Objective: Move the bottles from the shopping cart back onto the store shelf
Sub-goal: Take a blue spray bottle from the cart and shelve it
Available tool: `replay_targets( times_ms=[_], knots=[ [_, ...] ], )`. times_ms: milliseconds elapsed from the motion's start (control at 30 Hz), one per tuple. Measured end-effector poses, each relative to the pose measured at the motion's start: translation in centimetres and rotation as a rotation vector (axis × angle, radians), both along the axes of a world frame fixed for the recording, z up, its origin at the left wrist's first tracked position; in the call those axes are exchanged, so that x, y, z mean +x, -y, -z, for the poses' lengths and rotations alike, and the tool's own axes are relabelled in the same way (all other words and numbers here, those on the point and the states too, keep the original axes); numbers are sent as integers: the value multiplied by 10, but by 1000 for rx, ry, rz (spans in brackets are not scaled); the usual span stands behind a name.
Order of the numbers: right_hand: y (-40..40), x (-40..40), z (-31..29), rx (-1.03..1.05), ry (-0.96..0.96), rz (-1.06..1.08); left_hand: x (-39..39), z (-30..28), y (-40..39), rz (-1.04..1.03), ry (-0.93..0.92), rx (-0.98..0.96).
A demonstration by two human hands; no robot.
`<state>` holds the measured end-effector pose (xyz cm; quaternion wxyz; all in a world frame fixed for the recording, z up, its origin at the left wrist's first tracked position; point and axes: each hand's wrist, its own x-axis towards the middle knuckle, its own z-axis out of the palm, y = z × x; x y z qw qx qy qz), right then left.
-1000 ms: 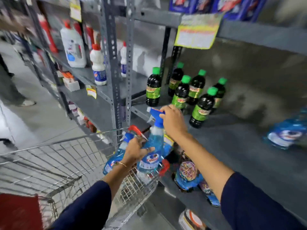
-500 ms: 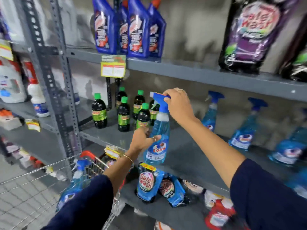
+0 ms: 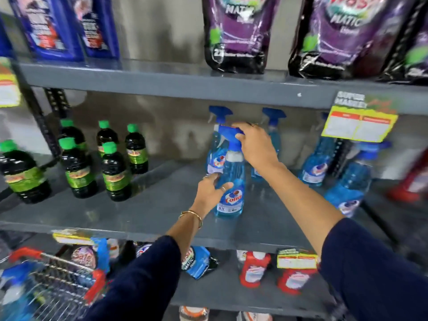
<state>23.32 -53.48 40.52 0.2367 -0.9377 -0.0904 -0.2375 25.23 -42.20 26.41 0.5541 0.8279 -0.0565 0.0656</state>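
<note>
A blue spray bottle [image 3: 231, 188] stands upright on the grey middle shelf [image 3: 148, 209], its base resting on the board. My right hand [image 3: 256, 144] grips its blue trigger head from above. My left hand [image 3: 212, 193] holds the bottle's body from the left side. Behind it and to the right stand several more blue spray bottles [image 3: 316, 163]. The wire shopping cart [image 3: 53, 286] with red corner trim sits at the bottom left, with another blue spray bottle [image 3: 14, 295] blurred inside it.
Dark bottles with green caps [image 3: 115, 172] stand on the left of the same shelf. Purple pouches [image 3: 238, 33] and blue bottles [image 3: 46, 26] fill the shelf above. Red bottles [image 3: 253, 269] and blue pouches [image 3: 196, 262] lie below. A yellow price tag [image 3: 359, 123] hangs at right.
Both hands carried the spray bottle from the cart up and right, and set it down on the middle shelf in front of the other spray bottles. The view swung right.
</note>
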Motion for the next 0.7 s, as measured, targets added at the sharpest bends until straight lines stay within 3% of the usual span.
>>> replay_targets(
  times_ms=[333,567,700],
  knots=[
    [90,25,2,-27,7,215,40,-1,98,147,-6,-35],
    [100,29,3,-1,25,186,44,4,104,220,-32,-87],
    [102,29,6,49,-10,155,30,30,85,189,-122,21]
  ],
)
